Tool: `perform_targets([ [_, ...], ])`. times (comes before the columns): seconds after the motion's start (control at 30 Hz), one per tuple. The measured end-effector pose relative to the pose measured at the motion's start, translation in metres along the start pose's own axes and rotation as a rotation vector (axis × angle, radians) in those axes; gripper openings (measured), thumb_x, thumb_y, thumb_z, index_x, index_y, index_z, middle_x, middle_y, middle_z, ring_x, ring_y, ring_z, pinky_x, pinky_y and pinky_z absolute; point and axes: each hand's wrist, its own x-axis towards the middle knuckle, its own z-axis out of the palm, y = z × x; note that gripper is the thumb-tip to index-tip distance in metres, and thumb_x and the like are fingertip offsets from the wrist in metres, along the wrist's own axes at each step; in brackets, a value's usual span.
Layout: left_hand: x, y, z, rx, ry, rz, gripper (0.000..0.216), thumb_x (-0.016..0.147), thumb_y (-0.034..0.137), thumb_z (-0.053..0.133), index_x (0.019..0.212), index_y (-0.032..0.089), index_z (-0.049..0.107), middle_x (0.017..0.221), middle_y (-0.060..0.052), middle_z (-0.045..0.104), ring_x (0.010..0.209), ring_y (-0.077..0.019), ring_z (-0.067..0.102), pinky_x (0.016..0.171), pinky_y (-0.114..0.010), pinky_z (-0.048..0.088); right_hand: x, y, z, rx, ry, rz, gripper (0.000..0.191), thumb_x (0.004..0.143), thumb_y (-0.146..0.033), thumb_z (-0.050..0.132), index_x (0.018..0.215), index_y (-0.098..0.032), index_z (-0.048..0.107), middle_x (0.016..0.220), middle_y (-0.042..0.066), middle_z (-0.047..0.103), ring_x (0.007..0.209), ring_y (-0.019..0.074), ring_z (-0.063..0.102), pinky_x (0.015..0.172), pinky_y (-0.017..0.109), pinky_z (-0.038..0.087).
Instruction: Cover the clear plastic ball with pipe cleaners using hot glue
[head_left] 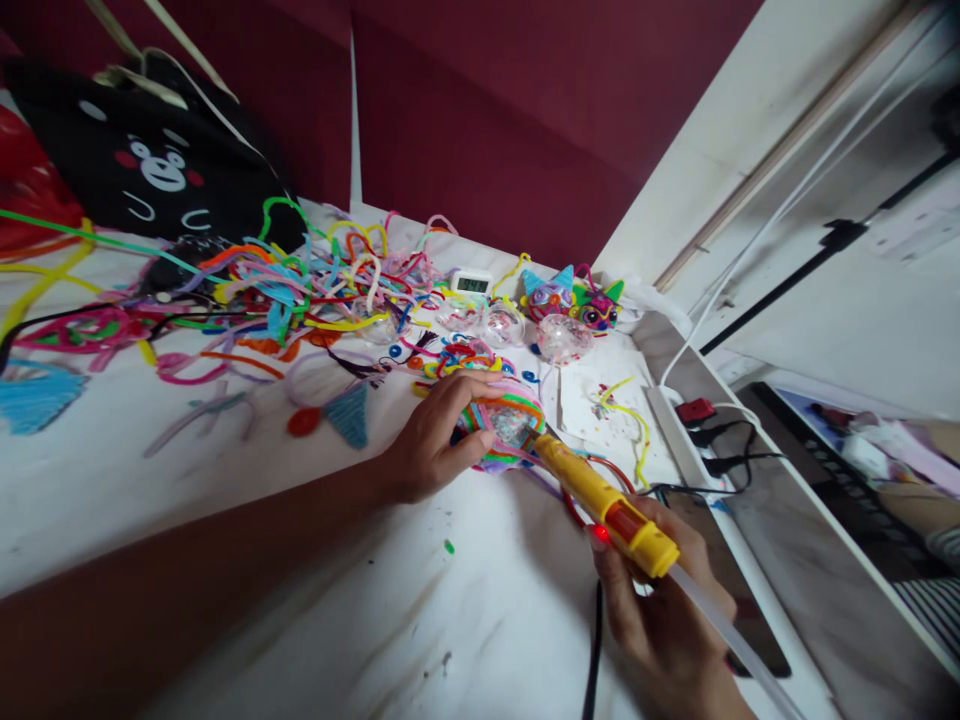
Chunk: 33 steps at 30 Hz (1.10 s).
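A clear ball wrapped in coloured pipe cleaners is being gripped by the left hand, with the fingers curled over its top and the thumb pressed to its near side. It is being held down on the white table, right of the middle. A yellow glue pen is being clasped by the right hand near the table's right edge, the fingers closed around its rear part. Its tip is being held against the ball's right side. A pale glue stick is being carried in the pen's back end. A tangle of loose pipe cleaners is being borne by the far left part of the table. A small timer and two cat-faced figures are being kept along the far edge.
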Motion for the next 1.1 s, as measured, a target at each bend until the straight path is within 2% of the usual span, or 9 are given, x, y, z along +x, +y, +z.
perform_targets([
  [0.3, 0.000, 0.001, -0.001, 0.021, 0.010, -0.016, 0.036, 0.089, 0.033, 0.049, 0.121, 0.017, 0.054, 0.136, -0.013, 0.052, 0.130, -0.0303, 0.049, 0.110, -0.048, 0.038, -0.004, -0.003, 0.001, 0.019, -0.018, 0.005, 0.028, 0.086, -0.022, 0.063, 0.114, -0.016, 0.063, 0.098, 0.010, 0.071, 0.080, 0.0225, 0.070, 0.064, 0.031, 0.057],
  [0.57, 0.000, 0.001, 0.000, 0.037, 0.013, 0.006, 0.035, 0.090, 0.032, 0.049, 0.122, 0.018, 0.055, 0.134, -0.013, 0.053, 0.129, -0.0301, 0.049, 0.110, -0.047, 0.038, 0.004, -0.003, 0.005, 0.084, 0.011, 0.159, 0.030, 0.085, -0.019, 0.065, 0.115, -0.019, 0.062, 0.104, 0.010, 0.068, 0.082, 0.0214, 0.070, 0.060, 0.028, 0.057],
  [0.63, 0.000, 0.000, 0.000, 0.032, 0.016, 0.009, 0.036, 0.090, 0.032, 0.049, 0.122, 0.017, 0.055, 0.135, -0.013, 0.053, 0.129, -0.0303, 0.049, 0.110, -0.047, 0.038, 0.006, -0.001, 0.004, 0.177, 0.045, 0.268, 0.029, 0.084, -0.020, 0.068, 0.112, -0.021, 0.063, 0.108, 0.010, 0.066, 0.091, 0.0228, 0.069, 0.067, 0.029, 0.058],
  [0.7, 0.000, -0.001, 0.000, 0.023, 0.021, 0.005, 0.036, 0.090, 0.033, 0.049, 0.122, 0.017, 0.054, 0.136, -0.013, 0.053, 0.129, -0.0303, 0.050, 0.110, -0.047, 0.038, 0.010, 0.002, -0.001, 0.324, 0.078, 0.488, 0.032, 0.082, -0.026, 0.072, 0.112, -0.021, 0.063, 0.110, 0.010, 0.066, 0.093, 0.0237, 0.069, 0.070, 0.030, 0.059],
  [0.77, -0.001, -0.003, 0.000, 0.012, 0.032, -0.007, 0.035, 0.091, 0.032, 0.048, 0.122, 0.017, 0.054, 0.137, -0.013, 0.052, 0.129, -0.0299, 0.049, 0.110, -0.047, 0.038, 0.014, 0.008, -0.010, 0.499, 0.083, 0.749, 0.040, 0.080, -0.033, 0.075, 0.115, -0.020, 0.062, 0.102, 0.010, 0.069, 0.081, 0.0221, 0.070, 0.065, 0.032, 0.059],
  [0.83, -0.001, -0.004, -0.001, -0.004, 0.042, -0.022, 0.034, 0.091, 0.032, 0.048, 0.121, 0.018, 0.054, 0.138, -0.013, 0.051, 0.130, -0.0295, 0.048, 0.111, -0.046, 0.037, 0.017, 0.013, -0.022, 0.654, 0.075, 0.934, 0.044, 0.077, -0.036, 0.078, 0.114, -0.019, 0.062, 0.088, 0.008, 0.071, 0.064, 0.0189, 0.067, 0.054, 0.030, 0.056],
  [0.9, 0.000, -0.005, -0.001, -0.014, 0.045, -0.036, 0.034, 0.092, 0.033, 0.048, 0.121, 0.018, 0.054, 0.139, -0.013, 0.051, 0.131, -0.0293, 0.048, 0.111, -0.046, 0.037, 0.019, 0.016, -0.034, 0.759, -0.007, 1.006, 0.045, 0.073, -0.039, 0.080, 0.109, -0.019, 0.064, 0.078, 0.007, 0.070, 0.055, 0.0174, 0.064, 0.047, 0.027, 0.051],
  [1.0, 0.001, -0.005, 0.000, -0.020, 0.049, -0.035, 0.033, 0.091, 0.033, 0.048, 0.120, 0.018, 0.054, 0.138, -0.013, 0.052, 0.130, -0.0292, 0.048, 0.111, -0.046, 0.037, 0.019, 0.010, -0.044, 0.834, -0.311, 1.025, 0.041, 0.074, -0.043, 0.079, 0.104, -0.018, 0.066, 0.077, 0.008, 0.070, 0.062, 0.0185, 0.065, 0.047, 0.024, 0.048],
  [1.1, 0.002, -0.004, 0.000, -0.035, 0.059, -0.026, 0.031, 0.090, 0.032, 0.049, 0.118, 0.018, 0.054, 0.136, -0.012, 0.053, 0.130, -0.0286, 0.048, 0.112, -0.046, 0.037, 0.019, -0.005, -0.038, 0.866, -0.578, 0.997, 0.039, 0.076, -0.046, 0.076, 0.102, -0.019, 0.065, 0.081, 0.007, 0.070, 0.071, 0.0179, 0.066, 0.056, 0.023, 0.050],
])
